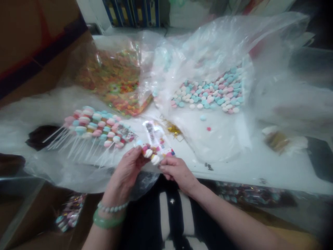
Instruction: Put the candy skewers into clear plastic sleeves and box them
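Observation:
Between my two hands is a candy skewer (155,159) with white, pink and blue pieces, somewhat blurred. The fingers of my left hand (130,165) are closed on its left end. Opposite, my right hand (178,171) pinches its right end, where the stick itself is hidden by the fingers. Right behind the skewer is a clear printed plastic bag (152,133); whether the skewer is partly inside it I cannot tell. To the left of my left hand lies a pile of candy skewers (96,126) with white sticks pointing toward me.
A big clear bag of orange and green gummy candies (111,76) lies at the back left. Pink, white and blue candies (213,92) spill inside another bag at right. Gold ties (173,129) lie between. Packed candies (69,213) sit in a box below the table.

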Tool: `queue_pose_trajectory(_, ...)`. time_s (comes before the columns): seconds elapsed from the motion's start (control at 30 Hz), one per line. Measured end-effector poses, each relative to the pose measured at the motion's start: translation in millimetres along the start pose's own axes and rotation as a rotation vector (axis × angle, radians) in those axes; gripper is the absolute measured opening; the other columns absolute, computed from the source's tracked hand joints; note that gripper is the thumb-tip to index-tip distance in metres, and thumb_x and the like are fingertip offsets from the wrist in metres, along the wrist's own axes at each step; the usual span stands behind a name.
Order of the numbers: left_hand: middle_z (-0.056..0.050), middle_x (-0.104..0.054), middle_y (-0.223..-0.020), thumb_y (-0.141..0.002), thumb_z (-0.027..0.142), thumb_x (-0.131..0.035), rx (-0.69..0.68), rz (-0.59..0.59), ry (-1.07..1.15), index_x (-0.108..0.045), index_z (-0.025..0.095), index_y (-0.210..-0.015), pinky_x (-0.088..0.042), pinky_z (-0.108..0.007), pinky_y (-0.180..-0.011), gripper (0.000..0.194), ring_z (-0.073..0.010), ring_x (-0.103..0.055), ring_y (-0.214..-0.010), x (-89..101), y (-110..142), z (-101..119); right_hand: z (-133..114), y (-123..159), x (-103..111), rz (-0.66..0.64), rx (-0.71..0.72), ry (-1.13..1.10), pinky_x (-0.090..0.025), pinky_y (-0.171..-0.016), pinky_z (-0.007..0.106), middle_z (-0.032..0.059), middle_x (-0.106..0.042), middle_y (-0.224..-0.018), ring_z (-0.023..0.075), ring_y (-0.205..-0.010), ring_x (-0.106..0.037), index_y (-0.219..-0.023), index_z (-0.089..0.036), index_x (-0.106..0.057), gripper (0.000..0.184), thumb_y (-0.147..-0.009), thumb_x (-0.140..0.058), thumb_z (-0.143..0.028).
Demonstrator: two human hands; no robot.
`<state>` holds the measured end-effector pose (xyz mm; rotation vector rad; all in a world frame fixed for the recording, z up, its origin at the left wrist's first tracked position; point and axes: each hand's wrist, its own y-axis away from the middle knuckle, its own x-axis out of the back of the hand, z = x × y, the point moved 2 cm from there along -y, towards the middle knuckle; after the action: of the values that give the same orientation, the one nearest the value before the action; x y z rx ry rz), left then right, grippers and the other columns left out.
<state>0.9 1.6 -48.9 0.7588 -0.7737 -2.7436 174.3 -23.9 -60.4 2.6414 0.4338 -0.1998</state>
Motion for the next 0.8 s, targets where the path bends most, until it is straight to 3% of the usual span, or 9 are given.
queue_pose_trajectory(0.13,-0.015,-0.074,-0.092,-0.087,0.017,-0.067,0.038,0.058,0.005,-0.074,0.009,-0.092,-0.061,-0.031,-0.075,0.011,-0.0224,-0.072,-0.082,-4.7,1,1,-1,4,0,0.079,0.262,0.269,-0.036,-0.060,0.026,-0.0038,-0.052,-0.057,0.0124,-0.057,-0.048,-0.065,-0.022,-0.063,0.016,-0.080,-0.059,-0.024)
queue_pose_trajectory(0.27,-0.013,-0.075,-0.103,-0.080,0.009,-0.072,-0.035,0.056,0.073,-0.071,0.015,-0.107,-0.061,-0.031,-0.077,0.028,-0.0233,-0.074,-0.087,-9.8,4,9,2,3,0,0.095,0.309,0.319,-0.038,-0.062,0.027,-0.0030,-0.056,-0.061,0.0138,-0.060,-0.051,-0.069,-0.023,-0.068,0.016,-0.082,-0.059,-0.024)
queue_pose_trajectory(0.37,-0.015,-0.074,-0.102,-0.082,0.028,-0.076,-0.019,-0.006,0.114,-0.071,0.014,-0.109,-0.061,-0.039,-0.082,0.031,-0.0286,-0.074,-0.091,-11.3,5,13,2,0,3,0.149,0.307,0.301,-0.040,-0.066,0.028,-0.0021,-0.061,-0.066,0.0148,-0.064,-0.054,-0.073,-0.023,-0.070,0.014,-0.081,-0.059,-0.025)
queue_pose_trajectory(0.47,-0.018,-0.075,-0.095,-0.084,0.043,-0.073,0.022,0.024,0.115,-0.072,0.009,-0.094,-0.060,-0.045,-0.083,0.035,-0.0325,-0.073,-0.091,-5.8,1,14,-1,-2,6,0.156,0.305,0.257,-0.041,-0.067,0.028,-0.0019,-0.062,-0.068,0.0147,-0.066,-0.055,-0.071,-0.022,-0.069,0.012,-0.079,-0.060,-0.025)
queue_pose_trajectory(0.57,-0.016,-0.075,-0.089,-0.081,0.036,-0.077,-0.049,0.059,0.065,-0.072,0.008,-0.085,-0.060,-0.037,-0.081,0.029,-0.0287,-0.073,-0.087,-0.2,-6,12,-4,-2,6,0.102,0.230,0.129,-0.039,-0.060,0.026,-0.0037,-0.055,-0.059,0.0124,-0.057,-0.050,-0.068,-0.021,-0.066,0.010,-0.076,-0.061,-0.025)
queue_pose_trajectory(0.7,-0.010,-0.076,-0.096,-0.076,0.030,-0.083,-0.197,0.022,0.133,-0.072,0.014,-0.103,-0.060,-0.031,-0.083,0.033,-0.0224,-0.073,-0.090,-4.8,-9,8,-2,-4,1,-0.002,-0.003,-0.131,-0.027,-0.045,0.021,-0.0063,-0.050,-0.047,0.0077,-0.043,-0.038,-0.073,-0.018,-0.065,0.011,-0.074,-0.063,-0.028)
queue_pose_trajectory(0.8,-0.009,-0.076,-0.098,-0.077,0.030,-0.082,-0.185,0.022,0.179,-0.070,0.016,-0.106,-0.060,-0.034,-0.085,0.034,-0.0217,-0.074,-0.088,-11.0,-6,4,2,-6,-1,-0.106,-0.133,-0.280,-0.015,-0.039,0.019,-0.0057,-0.053,-0.045,0.0052,-0.037,-0.032,-0.074,-0.017,-0.063,0.014,-0.073,-0.066,-0.030)
